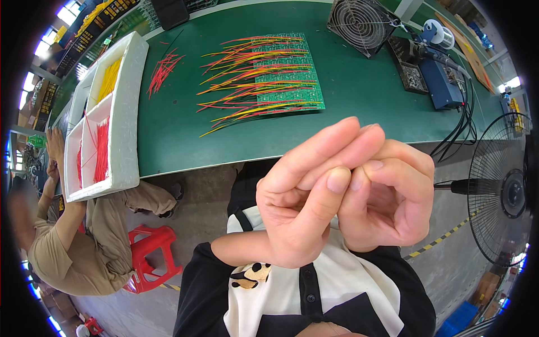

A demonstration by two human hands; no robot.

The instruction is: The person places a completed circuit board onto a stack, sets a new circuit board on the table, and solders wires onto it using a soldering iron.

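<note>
I can't tell if my pinched left hand point(306, 209) and right hand point(408, 194), this side of the circuit board point(315, 89), hold anything.

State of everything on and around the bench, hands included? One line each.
Left hand: pinched, fingertips against the right's; nothing visible held
Right hand: thumb and index finger pinched
Circuit board panel: flat on bench, red and yellow wires overhanging its left edge
Foam tray: uncovered, holding red and yellow wires
Loose red wires: scattered pile
Pedestal fan: upright; spinning, can't tell
Solder spool: wound
</note>
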